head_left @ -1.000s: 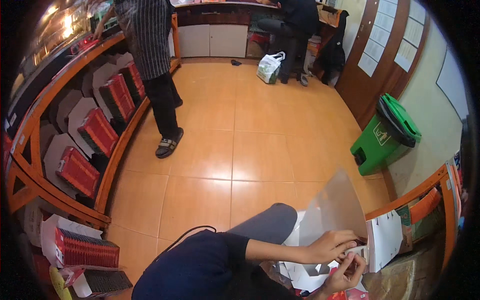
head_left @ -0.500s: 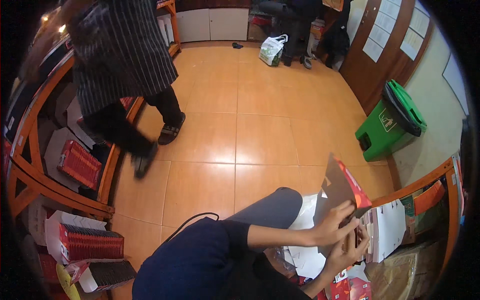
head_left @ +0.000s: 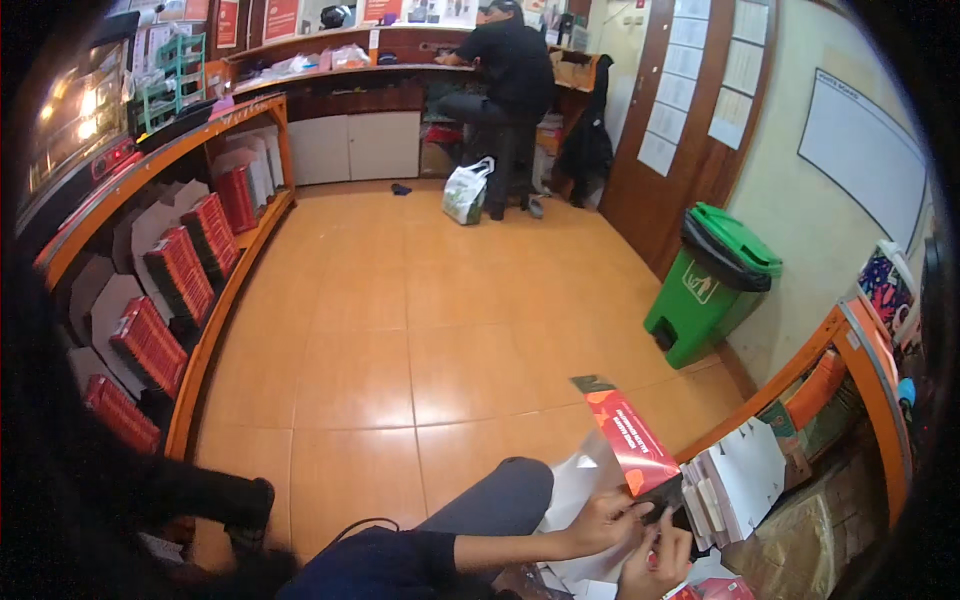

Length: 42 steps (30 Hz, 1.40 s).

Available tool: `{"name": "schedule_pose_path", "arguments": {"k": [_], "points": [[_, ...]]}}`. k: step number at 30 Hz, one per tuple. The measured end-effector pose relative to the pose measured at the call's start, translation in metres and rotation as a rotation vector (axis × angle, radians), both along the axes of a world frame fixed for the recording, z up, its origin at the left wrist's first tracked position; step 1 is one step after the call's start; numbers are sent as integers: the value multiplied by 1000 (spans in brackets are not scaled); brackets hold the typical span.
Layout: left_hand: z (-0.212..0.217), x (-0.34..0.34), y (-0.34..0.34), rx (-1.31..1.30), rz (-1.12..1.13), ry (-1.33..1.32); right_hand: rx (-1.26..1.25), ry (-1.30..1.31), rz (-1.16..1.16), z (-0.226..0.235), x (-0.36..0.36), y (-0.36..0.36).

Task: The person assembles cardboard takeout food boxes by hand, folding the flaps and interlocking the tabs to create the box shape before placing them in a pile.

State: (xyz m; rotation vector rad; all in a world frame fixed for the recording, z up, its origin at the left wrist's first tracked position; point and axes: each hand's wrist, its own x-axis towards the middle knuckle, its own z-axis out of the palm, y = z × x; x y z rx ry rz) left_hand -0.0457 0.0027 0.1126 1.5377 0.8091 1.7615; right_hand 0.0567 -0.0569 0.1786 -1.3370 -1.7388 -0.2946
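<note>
A red and dark printed cardboard carton, partly folded, stands up from my hands at the lower right. My left hand pinches its lower edge, thumb and fingers together. Just below and to the right, my right hand has its fingers bent against the dark end flap of the same carton. The fingertips partly hide the flap. A stack of flat white cardboard pieces stands right beside the hands. White sheets lie beneath them, with red printed pieces near the lower edge.
Orange-framed shelves with rows of red cartons run along the left. A co-worker's dark leg is at lower left. A green bin stands by the right wall. Another person sits at the far counter, near a white bag.
The view has tilted up. The carton has turned, so its red printed panel now shows. The striped-shirted co-worker has come nearer on the left, leaving mostly a dark leg in view.
</note>
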Motion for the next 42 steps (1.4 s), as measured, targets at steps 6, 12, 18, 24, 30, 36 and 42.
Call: {"name": "schedule_pose_path", "arguments": {"k": [6,12,18,24,30,36,42], "points": [[-6,-6,2,-56,-10,91,-11,30,54,6,-10,-1],[-4,-2,-18,-227,-389,-235,-62,403,-65,-3,-23,-5],[-91,-22,15,280,-288,320,120,78,-76,47,-35,-6],[-31,-41,3,84,-180,948,56,350,-9,25,-5,13],[10,-43,12,-718,-814,-714,-179,421,228,-5,-4,2],[5,-34,-9,-537,-612,-720,-216,1356,207,11,-18,-3],[-2,-4,-24,-474,-151,-118,180,297,-6,-17,-5,8]]}}
